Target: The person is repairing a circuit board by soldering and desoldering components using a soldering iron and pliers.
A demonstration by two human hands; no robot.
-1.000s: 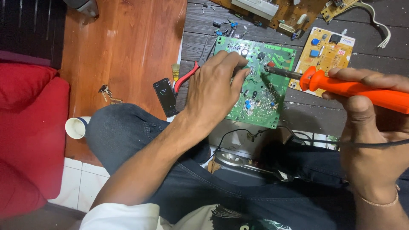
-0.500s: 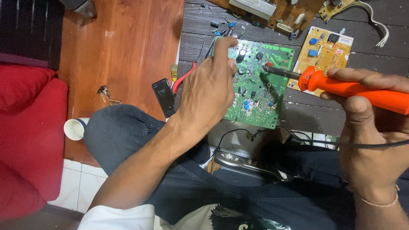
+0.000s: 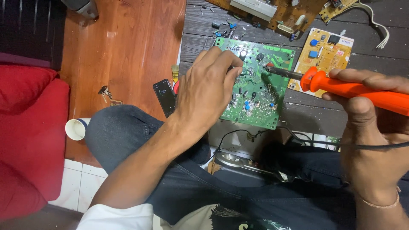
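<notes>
Holding an orange-handled soldering iron (image 3: 362, 91) in a closed grip, the right hand (image 3: 372, 140) aims the metal tip at the upper middle of a green circuit board (image 3: 260, 85), where the tip meets or nearly meets the surface; the exact contact is too small to tell. The left hand (image 3: 208, 91) rests on the left part of the board, its fingers (image 3: 226, 64) curled down over the components and pinched together, though whether they grip a part or only press the board I cannot tell. The board lies on dark wooden planks (image 3: 332, 115) in front of the person's crossed legs, populated with parts and seemingly intact.

By my judgement the soldering is mid-way: the iron is at a joint, yet nothing shows which joints are finished and which remain.

Beside the board lie a yellow circuit board (image 3: 326, 53), a brown board (image 3: 281, 12) further up, a black phone (image 3: 164, 96) and keys (image 3: 106, 94) on the reddish floor, and a white cup (image 3: 76, 128) near a red cushion (image 3: 30, 140).
</notes>
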